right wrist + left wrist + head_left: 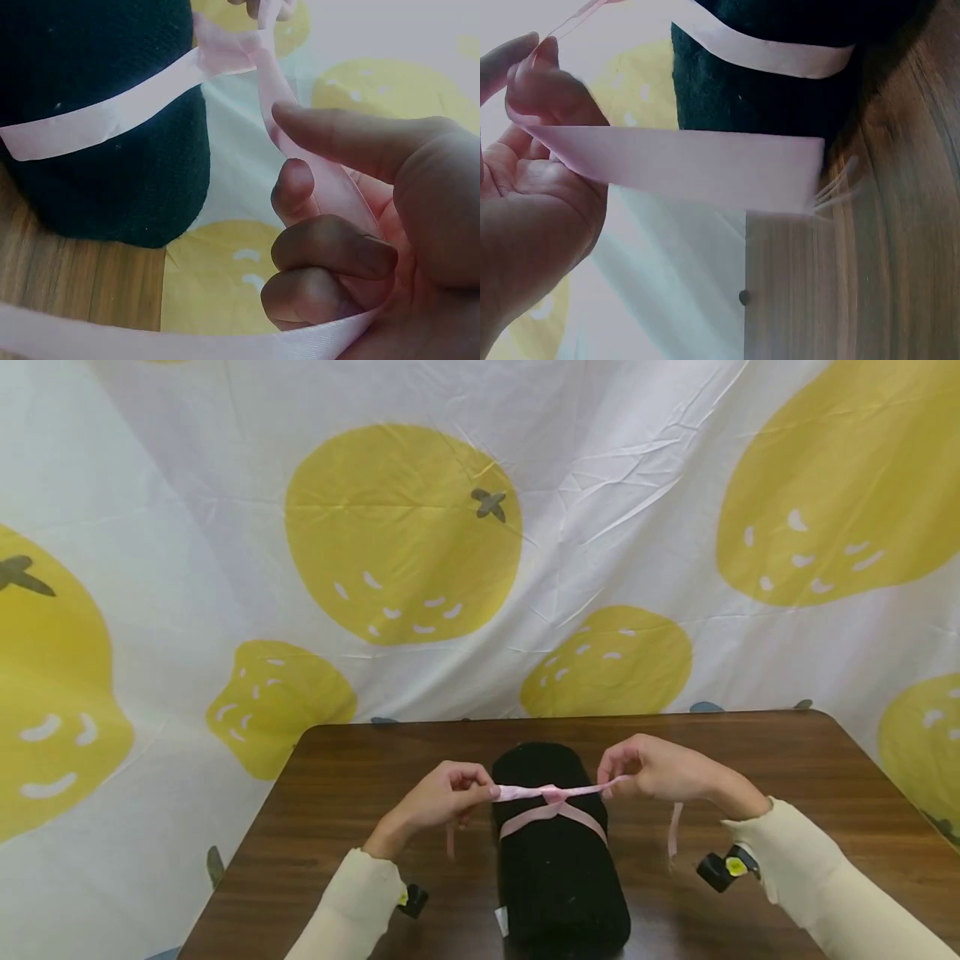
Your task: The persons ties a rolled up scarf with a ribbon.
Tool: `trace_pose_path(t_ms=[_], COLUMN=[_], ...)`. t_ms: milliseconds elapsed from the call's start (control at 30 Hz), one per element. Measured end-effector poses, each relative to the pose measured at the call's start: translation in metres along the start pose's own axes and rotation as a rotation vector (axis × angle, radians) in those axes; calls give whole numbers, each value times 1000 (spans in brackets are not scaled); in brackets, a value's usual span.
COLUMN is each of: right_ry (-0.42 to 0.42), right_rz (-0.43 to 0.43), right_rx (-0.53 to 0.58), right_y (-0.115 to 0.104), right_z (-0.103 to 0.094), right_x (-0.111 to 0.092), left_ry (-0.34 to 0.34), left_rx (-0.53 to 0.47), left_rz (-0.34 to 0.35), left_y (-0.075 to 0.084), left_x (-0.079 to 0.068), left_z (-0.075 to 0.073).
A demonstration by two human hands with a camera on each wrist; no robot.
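Note:
A black cloth roll (558,877) lies lengthwise on the table, with a pink ribbon (553,793) wrapped round it and crossed in a knot on top. My left hand (450,795) pinches one end of the ribbon left of the knot; its loose tail (705,169) hangs past the palm in the left wrist view. To the right of the knot, my right hand (656,768) holds the other end, its fingers curled round the ribbon (337,187). Between the hands the ribbon is stretched nearly straight above the roll.
The brown wooden table (360,760) carries the roll. Behind it hangs a white cloth (247,527) printed with yellow fruit. A small white tag (502,921) sticks out at the roll's near left side. Black wrist cameras (718,870) hang below both sleeves.

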State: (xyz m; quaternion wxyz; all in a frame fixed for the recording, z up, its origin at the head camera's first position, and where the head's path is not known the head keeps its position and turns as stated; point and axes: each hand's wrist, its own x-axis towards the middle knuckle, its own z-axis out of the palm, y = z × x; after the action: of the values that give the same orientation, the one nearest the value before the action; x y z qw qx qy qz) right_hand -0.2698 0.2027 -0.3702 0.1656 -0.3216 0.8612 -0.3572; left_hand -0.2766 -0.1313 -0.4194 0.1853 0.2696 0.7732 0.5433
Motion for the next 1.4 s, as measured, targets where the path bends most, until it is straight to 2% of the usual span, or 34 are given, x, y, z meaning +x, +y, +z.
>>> trace_pose_path(t_ms=[300,533,867,1167,1267,1400], right_ry=[30,57,21,6,8,6], right_rz=[45,31,64,45,40,43], right_rx=[22,-2,118,125,126,121], right_y=[6,13,20,25,26,29], right_z=[-1,-2,-5,-4,-5,-5], right_x=[-3,-5,-13,-17,-18,-19], left_ry=[61,87,78,91,98,103], left_rx=[63,87,106,103,108,119], left_rz=[-35,-56,-68,-116,-126,-139], left_y=[-5,-9,-12,-17,-13,2], left_x=[-4,-8,-14,-17,-19,-25], left_z=[-6,-10,-15,-18,-18,-16])
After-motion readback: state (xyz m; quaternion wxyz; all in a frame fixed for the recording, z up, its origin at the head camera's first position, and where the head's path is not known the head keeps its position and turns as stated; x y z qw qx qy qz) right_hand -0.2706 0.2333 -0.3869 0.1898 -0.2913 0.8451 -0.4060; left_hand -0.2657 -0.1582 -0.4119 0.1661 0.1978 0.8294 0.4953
